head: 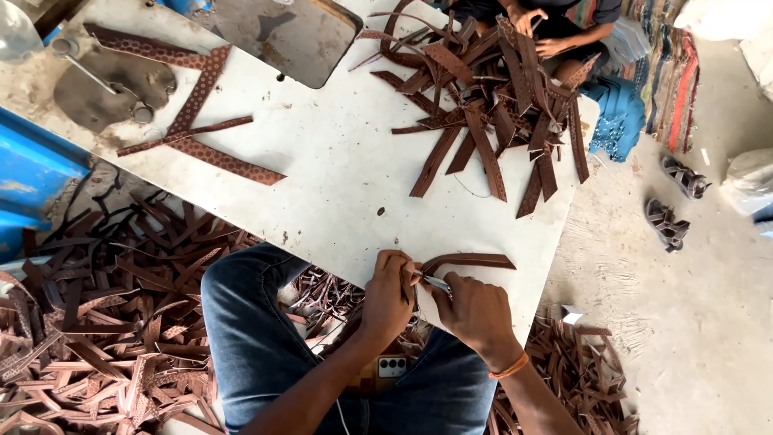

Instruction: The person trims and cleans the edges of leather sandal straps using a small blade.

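At the near edge of the white table (pixel 338 161), my left hand (pixel 388 294) pinches one end of a curved brown leather strip (pixel 471 261). Beside it, my right hand (pixel 475 310) grips a small metal cutter (pixel 437 283), and its tip touches the strip's end by my left fingers. An orange band circles my right wrist. My knees in blue jeans (pixel 258 338) lie under the hands, and a phone (pixel 392 367) rests on my lap.
A heap of brown strips (pixel 491 97) lies on the far right of the table, and a few patterned ones (pixel 201 121) at the far left. Cut strips (pixel 88 314) cover the floor. Another person's hands (pixel 541 31) work at the far edge. Sandals (pixel 675 201) lie on the right.
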